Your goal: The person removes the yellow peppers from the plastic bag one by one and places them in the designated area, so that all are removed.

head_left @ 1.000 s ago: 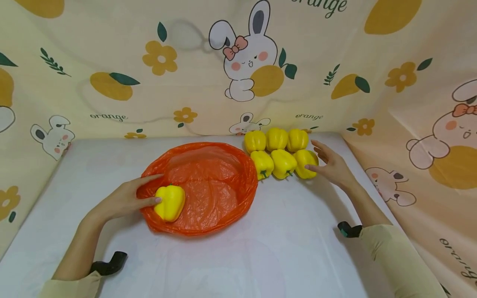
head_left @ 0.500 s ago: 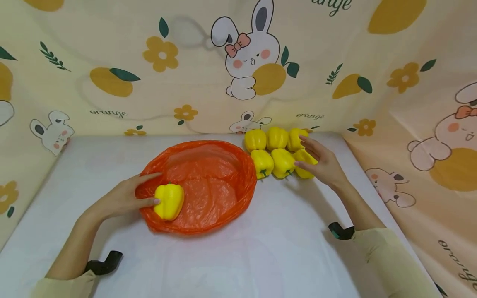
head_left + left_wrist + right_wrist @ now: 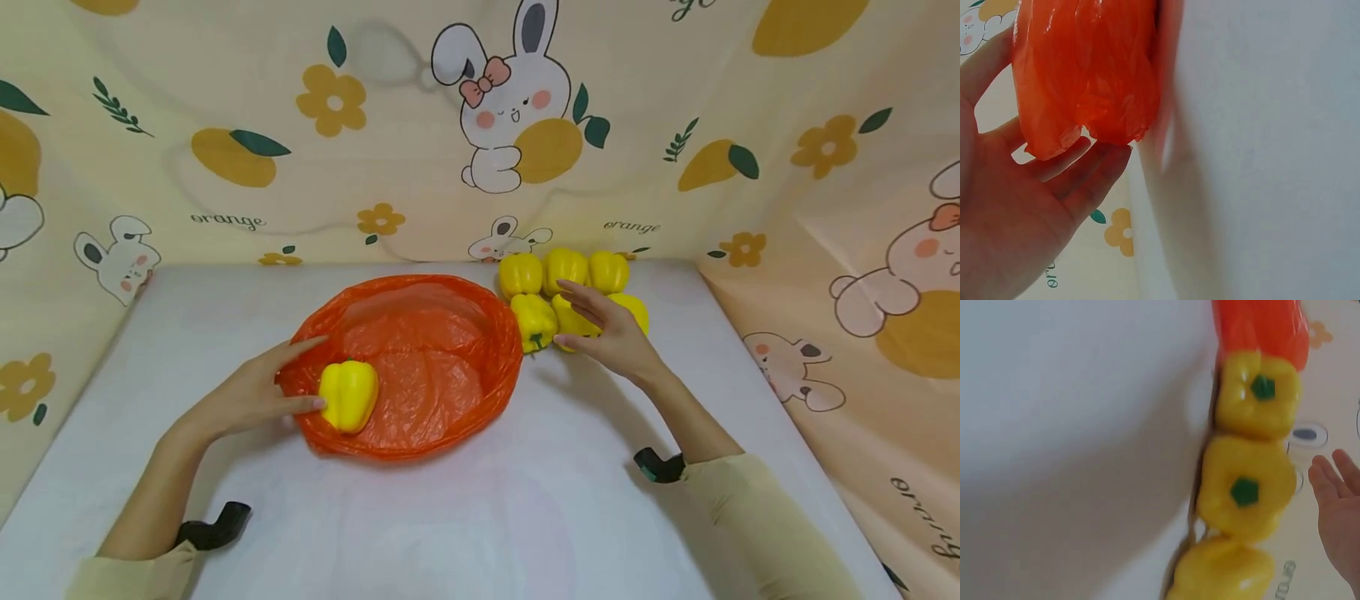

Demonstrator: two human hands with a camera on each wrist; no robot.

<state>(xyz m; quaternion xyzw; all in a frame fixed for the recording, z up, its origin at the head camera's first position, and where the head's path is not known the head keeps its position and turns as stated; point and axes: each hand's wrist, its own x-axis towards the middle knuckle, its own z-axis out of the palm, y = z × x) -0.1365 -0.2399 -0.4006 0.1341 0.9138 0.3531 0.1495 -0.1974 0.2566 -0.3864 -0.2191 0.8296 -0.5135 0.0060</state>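
An orange-red plastic bag point(image 3: 427, 392) stands spread wide, its rim rolled, on the table. Inside its left side rests a yellow bell pepper point(image 3: 349, 396). My left hand point(image 3: 251, 392) lies spread against the bag's left side, its thumb tip at the rim beside that pepper; in the left wrist view its extended fingers touch the bag point(image 3: 1094, 81), some of them partly behind it. My right hand point(image 3: 611, 333) holds nothing, in front of two rows of yellow bell peppers point(image 3: 534, 321). In the right wrist view, its fingers are extended, apart from the front peppers point(image 3: 1245, 481).
The peppers stand close together at the back of the white table point(image 3: 450, 533), right against the bag's right side. A printed cloth point(image 3: 300, 192) hangs behind and along the right. Black wrist devices point(image 3: 217, 527) sit on both forearms.
My right hand has moved left across the front row, from the rightmost pepper to before the middle one. The left hand, bag and peppers keep their places; the view has shifted slightly.
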